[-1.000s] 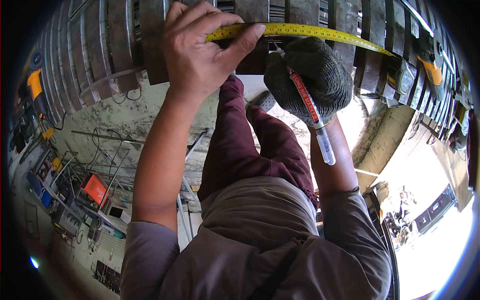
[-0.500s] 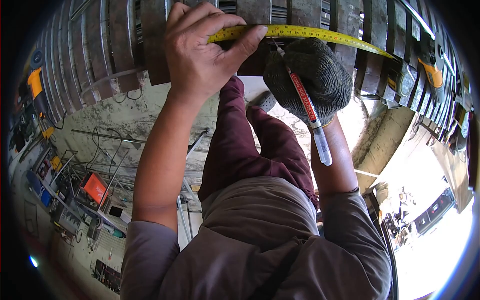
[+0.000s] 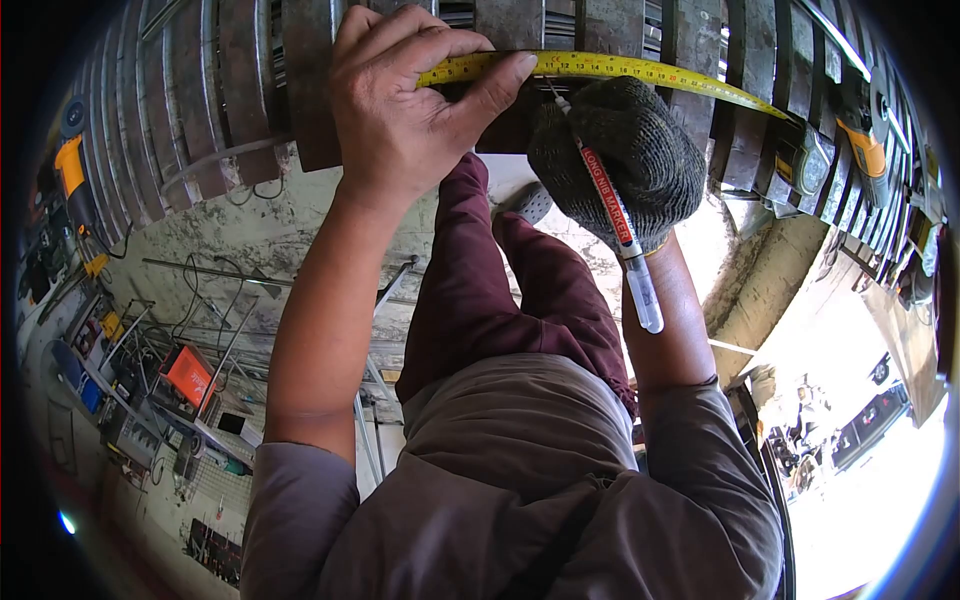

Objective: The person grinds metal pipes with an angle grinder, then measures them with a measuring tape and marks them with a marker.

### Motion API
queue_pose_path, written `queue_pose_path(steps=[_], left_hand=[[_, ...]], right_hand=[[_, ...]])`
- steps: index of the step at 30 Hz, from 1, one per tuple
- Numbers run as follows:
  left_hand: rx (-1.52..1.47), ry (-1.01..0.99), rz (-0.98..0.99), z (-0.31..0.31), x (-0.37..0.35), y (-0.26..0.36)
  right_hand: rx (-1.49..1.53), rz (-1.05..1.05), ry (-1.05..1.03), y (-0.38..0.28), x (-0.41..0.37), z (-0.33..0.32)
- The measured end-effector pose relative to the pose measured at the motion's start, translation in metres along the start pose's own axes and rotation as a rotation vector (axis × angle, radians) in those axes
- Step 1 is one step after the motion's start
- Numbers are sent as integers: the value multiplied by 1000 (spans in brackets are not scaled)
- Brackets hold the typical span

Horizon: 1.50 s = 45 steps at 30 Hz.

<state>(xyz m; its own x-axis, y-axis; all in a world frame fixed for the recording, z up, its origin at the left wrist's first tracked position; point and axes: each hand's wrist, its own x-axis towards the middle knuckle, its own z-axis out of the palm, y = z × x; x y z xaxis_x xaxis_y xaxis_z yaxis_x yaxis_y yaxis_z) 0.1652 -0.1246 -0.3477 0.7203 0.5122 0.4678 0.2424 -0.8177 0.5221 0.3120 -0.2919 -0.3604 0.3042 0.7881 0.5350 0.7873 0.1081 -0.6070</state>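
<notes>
My bare left hand pinches the yellow tape measure blade between thumb and fingers near its left end. The blade runs right across the metal slats, bowing a little, to the tape measure case lying on them. In a dark knit glove, my right hand is closed round a marker labelled LONG NIB MARKER. Its thin nib points up at the lower edge of the blade, just right of my left thumb. The clear cap sits on the marker's back end, over my wrist.
Metal slats form the bench top. An orange and black angle grinder lies at its right, another orange power tool at its left. Below left stand metal rods, cables, and an orange-red machine. Bright daylight enters at lower right.
Almost nothing differs. The tape blade shows its face slightly more, and both hands keep their places, with the nib still at the blade's edge.
</notes>
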Motion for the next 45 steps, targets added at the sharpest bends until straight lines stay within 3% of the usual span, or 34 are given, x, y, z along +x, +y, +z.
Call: queue_pose_path(steps=[29,45], left_hand=[[-18,11,-66,3,7,6],[-3,19,-1,1,1,0]], right_hand=[[-23,-37,95,2,0,6],[2,-12,6,-1,5,-1]])
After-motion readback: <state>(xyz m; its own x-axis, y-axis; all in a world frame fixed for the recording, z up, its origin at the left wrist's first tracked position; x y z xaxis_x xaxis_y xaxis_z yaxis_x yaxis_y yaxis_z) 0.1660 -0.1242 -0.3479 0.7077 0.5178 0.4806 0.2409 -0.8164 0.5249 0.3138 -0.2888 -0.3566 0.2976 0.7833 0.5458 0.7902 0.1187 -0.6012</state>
